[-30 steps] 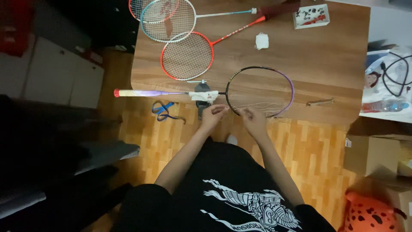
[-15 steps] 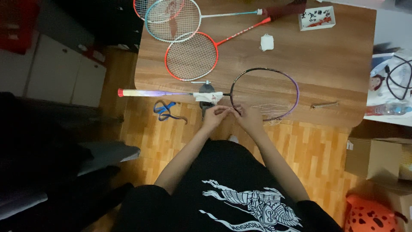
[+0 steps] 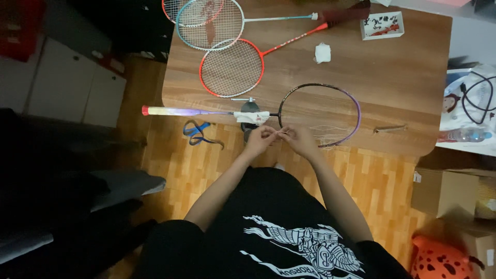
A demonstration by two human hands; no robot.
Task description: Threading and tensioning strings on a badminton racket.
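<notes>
Head view | left hand (image 3: 260, 138) and right hand (image 3: 299, 142) fingers pinched loose string (image 3: 282, 133) at racket frame (image 3: 319, 114) seven o'clock | shaft clamped at desk (image 3: 361, 77) edge, steadying it.

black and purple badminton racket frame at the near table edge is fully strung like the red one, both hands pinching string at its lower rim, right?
Not fully strung. In the head view the black and purple badminton racket frame is mostly open, with only a few loose strings near its lower rim. The red-framed racket is fully strung. The left hand and right hand do pinch string at that rim.
</notes>
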